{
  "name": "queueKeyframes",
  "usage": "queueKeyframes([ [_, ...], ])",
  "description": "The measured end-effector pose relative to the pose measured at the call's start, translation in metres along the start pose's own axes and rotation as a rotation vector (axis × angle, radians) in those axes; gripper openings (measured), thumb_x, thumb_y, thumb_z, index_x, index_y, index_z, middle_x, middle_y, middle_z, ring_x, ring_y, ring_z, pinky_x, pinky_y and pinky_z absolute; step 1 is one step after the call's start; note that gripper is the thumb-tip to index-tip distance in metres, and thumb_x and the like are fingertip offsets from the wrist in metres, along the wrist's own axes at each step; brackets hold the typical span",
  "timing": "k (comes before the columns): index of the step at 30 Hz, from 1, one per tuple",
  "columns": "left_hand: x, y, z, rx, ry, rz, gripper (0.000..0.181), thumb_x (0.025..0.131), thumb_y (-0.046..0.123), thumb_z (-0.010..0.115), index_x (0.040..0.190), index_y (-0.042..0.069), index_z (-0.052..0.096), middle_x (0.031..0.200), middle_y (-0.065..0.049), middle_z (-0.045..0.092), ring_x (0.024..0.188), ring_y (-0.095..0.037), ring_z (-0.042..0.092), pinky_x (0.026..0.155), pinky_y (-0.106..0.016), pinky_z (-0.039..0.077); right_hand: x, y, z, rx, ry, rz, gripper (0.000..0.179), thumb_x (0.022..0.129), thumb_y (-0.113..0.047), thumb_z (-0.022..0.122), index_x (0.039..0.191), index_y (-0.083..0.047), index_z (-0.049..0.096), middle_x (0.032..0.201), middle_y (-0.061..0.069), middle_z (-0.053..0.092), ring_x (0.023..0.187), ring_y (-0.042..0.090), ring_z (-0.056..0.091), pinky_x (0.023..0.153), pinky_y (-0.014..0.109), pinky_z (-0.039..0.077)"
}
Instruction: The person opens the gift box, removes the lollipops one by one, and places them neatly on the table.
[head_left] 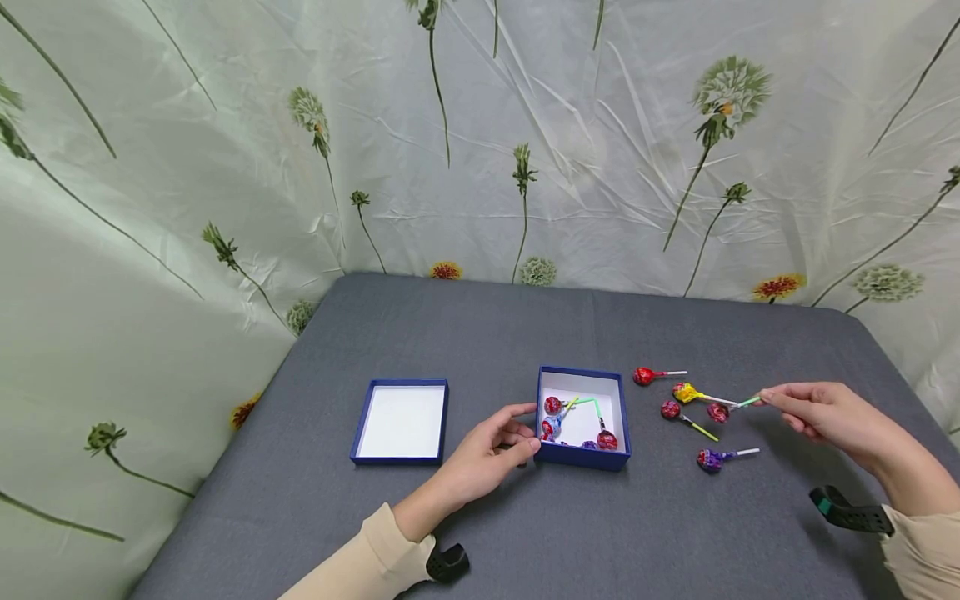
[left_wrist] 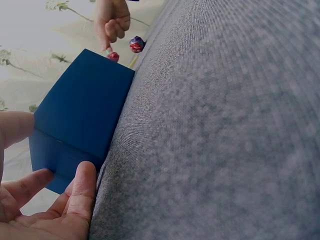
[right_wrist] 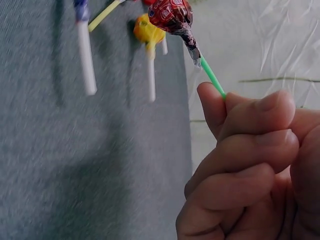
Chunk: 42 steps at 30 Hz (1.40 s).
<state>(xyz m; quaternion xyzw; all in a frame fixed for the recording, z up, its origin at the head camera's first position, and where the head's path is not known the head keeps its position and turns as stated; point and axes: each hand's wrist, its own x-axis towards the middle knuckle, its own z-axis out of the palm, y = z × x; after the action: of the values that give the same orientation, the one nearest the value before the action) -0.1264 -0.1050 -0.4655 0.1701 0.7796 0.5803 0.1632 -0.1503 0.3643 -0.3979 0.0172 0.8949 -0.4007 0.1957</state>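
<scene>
My right hand (head_left: 832,417) pinches the green stick of a red-wrapped lollipop (right_wrist: 172,17) between thumb and forefinger, its other fingers curled in. In the right wrist view the lollipop's wrapped head is up off the table. My left hand (head_left: 480,458) rests against the left side of an open blue box (head_left: 583,456), thumb by the near corner and fingertips along the side wall. Several lollipops lie inside on the white bottom, among them a blue-wrapped lollipop (head_left: 551,428) and a red lollipop (head_left: 607,440); the front wall partly hides others.
Right of the box lie a red lollipop (head_left: 643,377), a yellow lollipop (head_left: 686,392), a dark red lollipop (head_left: 671,409) and a purple lollipop (head_left: 709,460). A blue-rimmed lid (head_left: 399,422) lies white side up at left. Behind the grey table (head_left: 480,325) hangs a floral curtain (head_left: 480,208).
</scene>
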Motion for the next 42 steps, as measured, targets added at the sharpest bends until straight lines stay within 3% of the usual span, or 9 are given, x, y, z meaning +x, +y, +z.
queueKeyframes([
  [10, 0.000, 0.000, 0.000, 0.003, 0.004, -0.004, 0.048, 0.099, 0.034, 0.064, 0.144, 0.031, 0.050, 0.115, 0.000, 0.065, 0.098, -0.013, 0.062, 0.076, -0.023, 0.050, 0.003, 0.024, -0.006, 0.054, -0.062, 0.072, 0.049, 0.107, -0.039, 0.045, 0.125, 0.004, 0.060, 0.068, -0.011, 0.051, 0.059, 0.002, 0.046, 0.055, 0.028, 0.040],
  [17, 0.000, 0.000, -0.001, 0.000, 0.004, -0.006, 0.048, 0.099, 0.035, 0.064, 0.144, 0.031, 0.050, 0.115, 0.001, 0.065, 0.098, -0.013, 0.062, 0.076, -0.024, 0.050, 0.005, 0.035, -0.010, 0.103, -0.121, 0.085, 0.032, 0.108, -0.037, 0.045, 0.113, -0.014, 0.068, 0.068, -0.013, 0.052, 0.059, 0.000, 0.047, 0.056, 0.025, 0.042],
  [24, 0.000, 0.000, 0.000, -0.008, -0.003, -0.005, 0.047, 0.099, 0.034, 0.064, 0.144, 0.031, 0.050, 0.115, 0.000, 0.065, 0.098, -0.013, 0.062, 0.076, -0.023, 0.050, 0.005, 0.037, -0.007, 0.071, -0.127, 0.085, 0.036, 0.108, -0.035, 0.044, 0.114, -0.006, 0.065, 0.067, -0.014, 0.050, 0.058, 0.001, 0.045, 0.055, 0.025, 0.040],
  [30, 0.000, 0.000, -0.001, -0.007, -0.004, -0.005, 0.047, 0.099, 0.033, 0.064, 0.144, 0.031, 0.050, 0.115, 0.000, 0.064, 0.098, -0.013, 0.062, 0.075, -0.023, 0.050, 0.006, 0.035, -0.005, 0.016, -0.105, 0.113, 0.032, 0.107, -0.036, 0.048, 0.105, -0.009, 0.065, 0.066, -0.014, 0.048, 0.058, 0.002, 0.043, 0.055, 0.025, 0.039],
  [42, 0.000, 0.001, 0.000, -0.009, -0.003, -0.011, 0.048, 0.099, 0.034, 0.064, 0.145, 0.030, 0.050, 0.115, 0.000, 0.064, 0.098, -0.014, 0.062, 0.076, -0.024, 0.050, 0.005, 0.033, -0.006, -0.028, -0.068, 0.149, 0.038, 0.105, -0.041, 0.050, 0.108, -0.006, 0.065, 0.066, -0.014, 0.049, 0.059, 0.004, 0.045, 0.056, 0.025, 0.039],
])
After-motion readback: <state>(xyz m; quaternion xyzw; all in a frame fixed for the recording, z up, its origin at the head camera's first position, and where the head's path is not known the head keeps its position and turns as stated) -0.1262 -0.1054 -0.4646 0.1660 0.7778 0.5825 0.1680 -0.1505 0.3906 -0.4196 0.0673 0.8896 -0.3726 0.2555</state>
